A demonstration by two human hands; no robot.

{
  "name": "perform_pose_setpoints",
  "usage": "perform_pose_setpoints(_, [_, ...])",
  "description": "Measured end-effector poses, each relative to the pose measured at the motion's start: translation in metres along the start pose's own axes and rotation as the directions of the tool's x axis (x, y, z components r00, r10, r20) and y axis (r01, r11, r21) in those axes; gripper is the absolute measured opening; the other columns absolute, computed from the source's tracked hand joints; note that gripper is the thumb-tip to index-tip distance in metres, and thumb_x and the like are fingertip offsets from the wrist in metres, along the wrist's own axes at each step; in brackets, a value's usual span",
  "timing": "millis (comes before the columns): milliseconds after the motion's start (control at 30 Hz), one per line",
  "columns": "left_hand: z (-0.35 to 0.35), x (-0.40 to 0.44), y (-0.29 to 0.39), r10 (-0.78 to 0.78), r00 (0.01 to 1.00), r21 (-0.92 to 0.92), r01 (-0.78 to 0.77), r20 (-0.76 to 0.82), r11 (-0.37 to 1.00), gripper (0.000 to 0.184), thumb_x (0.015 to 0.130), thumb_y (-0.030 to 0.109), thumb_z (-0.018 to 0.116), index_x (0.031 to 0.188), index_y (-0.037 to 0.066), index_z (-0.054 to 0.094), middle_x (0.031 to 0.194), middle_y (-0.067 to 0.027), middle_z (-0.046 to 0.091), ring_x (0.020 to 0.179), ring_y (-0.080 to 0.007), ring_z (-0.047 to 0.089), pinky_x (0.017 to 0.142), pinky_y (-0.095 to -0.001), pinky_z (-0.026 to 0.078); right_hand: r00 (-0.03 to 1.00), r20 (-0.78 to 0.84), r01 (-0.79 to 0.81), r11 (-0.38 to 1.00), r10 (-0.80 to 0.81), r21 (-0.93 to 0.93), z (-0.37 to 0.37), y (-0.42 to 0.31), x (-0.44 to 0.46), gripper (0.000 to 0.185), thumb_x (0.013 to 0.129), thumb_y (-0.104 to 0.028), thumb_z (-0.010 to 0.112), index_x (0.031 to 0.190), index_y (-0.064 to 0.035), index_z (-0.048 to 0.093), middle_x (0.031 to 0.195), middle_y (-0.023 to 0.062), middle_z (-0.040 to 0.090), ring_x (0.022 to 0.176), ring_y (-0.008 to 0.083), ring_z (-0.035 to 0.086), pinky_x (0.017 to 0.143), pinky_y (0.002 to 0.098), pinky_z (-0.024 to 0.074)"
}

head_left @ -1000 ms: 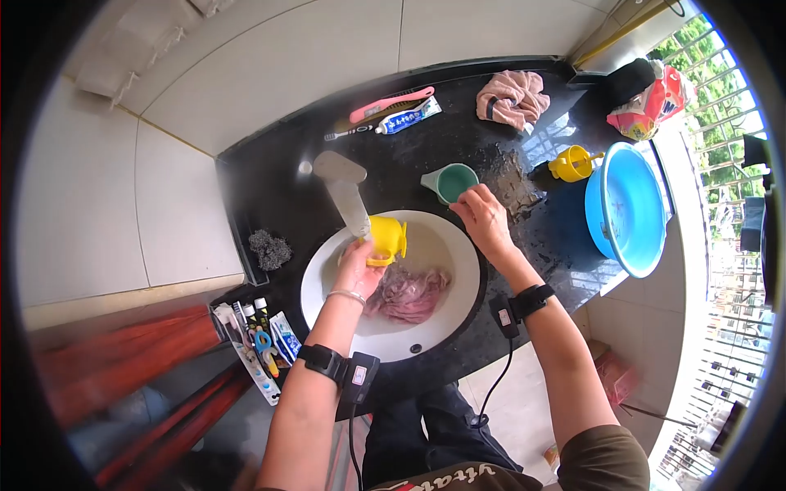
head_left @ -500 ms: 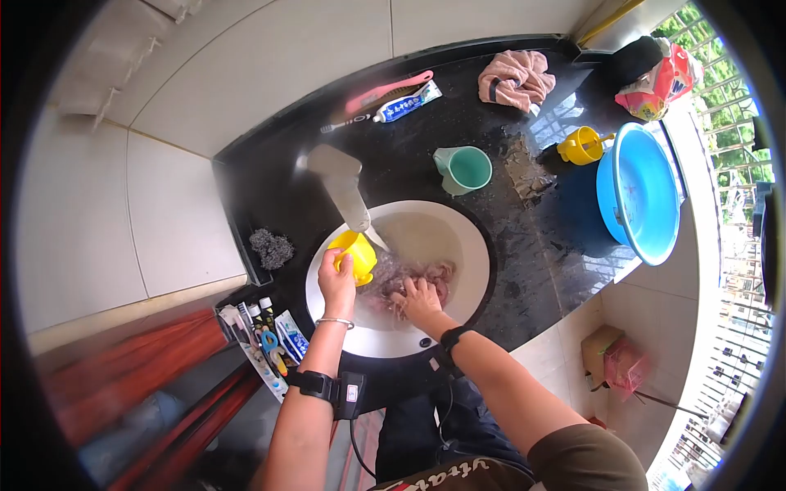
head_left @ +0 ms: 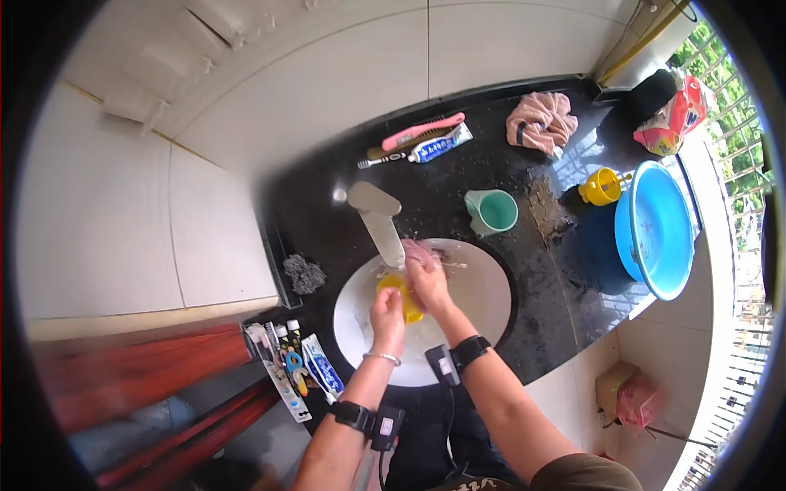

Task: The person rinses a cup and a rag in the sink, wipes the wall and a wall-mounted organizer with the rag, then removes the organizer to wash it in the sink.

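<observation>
In the head view, my left hand (head_left: 388,315) is curled at the side of a yellow cup (head_left: 412,311), gripping it low inside the white sink basin (head_left: 354,340). My right hand (head_left: 428,282) closes around a wet pinkish cloth (head_left: 419,248) just beside the faucet (head_left: 381,233) spout, with water splashing about it. Part of the cup is hidden by my hands. Both wrists carry black straps with small boxes.
Right of the basin stand a green cup (head_left: 496,213), another yellow cup (head_left: 603,186) and a blue basin (head_left: 665,233). Behind lie a toothpaste tube (head_left: 440,146), a pink-handled brush (head_left: 422,131) and a folded cloth (head_left: 540,123). A grey scrubber (head_left: 304,275) sits left.
My right hand has lifted the cloth from the basin water up to the faucet. My left hand has lowered the yellow cup away from the spout. The camera view has shifted.
</observation>
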State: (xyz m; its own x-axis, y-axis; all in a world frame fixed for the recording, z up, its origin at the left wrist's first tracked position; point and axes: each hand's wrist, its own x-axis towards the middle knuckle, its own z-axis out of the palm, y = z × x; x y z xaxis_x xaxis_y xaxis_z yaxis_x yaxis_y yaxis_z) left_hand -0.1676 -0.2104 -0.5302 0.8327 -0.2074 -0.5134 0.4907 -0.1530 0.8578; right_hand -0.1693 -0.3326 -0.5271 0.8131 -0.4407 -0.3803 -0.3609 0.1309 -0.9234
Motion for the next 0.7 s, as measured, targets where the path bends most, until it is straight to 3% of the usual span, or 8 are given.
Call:
perform_pose_setpoints(67, [-0.001, -0.024, 0.034, -0.103, 0.982, -0.057, 0.113, 0.158, 0.992, 0.01, 0.093, 0.016, 0.052, 0.093, 0.007, 0.057, 0.073, 0.0031, 0.05, 0.051, -0.0042, 0.04, 0.046, -0.0196, 0.032, 0.871, 0.315, -0.461, 0.848, 0.376, 0.263, -0.032, -0.013, 0.017, 0.034, 0.088, -0.031, 0.053, 0.11, -0.0064, 0.061, 0.087, 0.0067, 0.065, 0.066, 0.012, 0.059, 0.064, 0.0252, 0.0497])
perform_pose_setpoints(200, [-0.032, 0.012, 0.028, -0.252, 0.872, -0.17, 0.348, 0.42, 0.922, 0.014, 0.086, 0.011, 0.062, 0.095, 0.004, 0.053, 0.076, 0.0016, 0.051, 0.06, -0.0079, 0.046, 0.051, -0.025, 0.039, 0.864, 0.347, -0.474, 0.823, 0.365, 0.314, -0.045, -0.005, -0.005, 0.032, 0.087, -0.03, 0.056, 0.107, -0.0058, 0.063, 0.079, 0.0, 0.063, 0.051, 0.0062, 0.052, 0.052, 0.0219, 0.0455])
perform_pose_setpoints(267, [-0.034, 0.029, 0.027, 0.033, 0.94, 0.265, -0.13, 0.341, 0.956, 0.029, 0.079, 0.006, 0.069, 0.096, 0.006, 0.046, 0.074, 0.002, 0.048, 0.061, -0.0062, 0.047, 0.052, -0.0237, 0.039, 0.964, 0.263, 0.074, 0.919, 0.033, -0.387, -0.039, 0.006, -0.017, 0.032, 0.08, -0.026, 0.061, 0.11, -0.0134, 0.063, 0.088, 0.0042, 0.066, 0.076, 0.0187, 0.062, 0.069, 0.0308, 0.0492])
perform_pose_setpoints(333, [-0.034, 0.038, 0.036, 0.138, 0.907, 0.375, -0.298, 0.399, 0.878, 0.04, 0.073, 0.002, 0.072, 0.097, 0.008, 0.042, 0.075, 0.0017, 0.048, 0.064, -0.005, 0.048, 0.055, -0.0229, 0.041, 0.81, 0.482, 0.573, 0.623, -0.334, -0.532, -0.036, 0.014, -0.02, 0.033, 0.077, -0.022, 0.061, 0.11, -0.0166, 0.064, 0.101, 0.0052, 0.063, 0.094, 0.0231, 0.059, 0.084, 0.0366, 0.0442])
perform_pose_setpoints(467, [-0.049, 0.041, 0.06, 0.029, 0.735, 0.208, -0.23, 0.678, 0.951, 0.035, 0.074, 0.0, 0.071, 0.092, 0.009, 0.042, 0.077, 0.0022, 0.046, 0.07, -0.0045, 0.048, 0.067, -0.0196, 0.041, 0.621, 0.737, 0.745, 0.492, -0.268, -0.45, -0.05, -0.02, -0.023, 0.03, 0.077, -0.018, 0.059, 0.107, -0.017, 0.065, 0.111, 0.0042, 0.058, 0.104, 0.0221, 0.053, 0.09, 0.0377, 0.0395])
perform_pose_setpoints(533, [-0.05, 0.041, 0.073, 0.01, 0.625, 0.213, -0.28, 0.781, 0.936, 0.032, 0.074, 0.0, 0.071, 0.085, 0.01, 0.043, 0.077, 0.0027, 0.046, 0.074, -0.0052, 0.049, 0.069, -0.0217, 0.042, 0.281, 0.95, 0.954, 0.146, -0.135, -0.262, -0.055, -0.048, -0.028, 0.026, 0.075, -0.02, 0.06, 0.1, -0.0131, 0.065, 0.118, 0.0044, 0.052, 0.107, 0.0252, 0.049, 0.092, 0.0409, 0.0398])
perform_pose_setpoints(600, [-0.04, 0.04, 0.075, 0.024, 0.6, 0.218, -0.327, 0.8, 0.919, 0.026, 0.075, 0.001, 0.069, 0.082, 0.008, 0.045, 0.079, 0.0022, 0.048, 0.074, -0.0054, 0.047, 0.07, -0.0227, 0.042, 0.263, 0.963, 0.964, 0.054, -0.055, -0.261, -0.052, -0.036, -0.023, 0.025, 0.073, -0.018, 0.061, 0.098, -0.0125, 0.064, 0.116, 0.0033, 0.053, 0.109, 0.0248, 0.048, 0.094, 0.0421, 0.0383])
perform_pose_setpoints(700, [-0.026, 0.034, 0.078, 0.204, 0.714, 0.332, -0.534, 0.67, 0.777, 0.024, 0.072, 0.003, 0.068, 0.091, 0.009, 0.055, 0.087, -0.0066, 0.057, 0.082, -0.0178, 0.056, 0.077, -0.0288, 0.044, 0.535, 0.831, 0.845, 0.09, -0.154, -0.527, -0.051, -0.014, -0.009, 0.026, 0.075, -0.01, 0.056, 0.1, -0.0094, 0.065, 0.1, 0.0036, 0.062, 0.097, 0.0195, 0.058, 0.083, 0.0343, 0.0451])
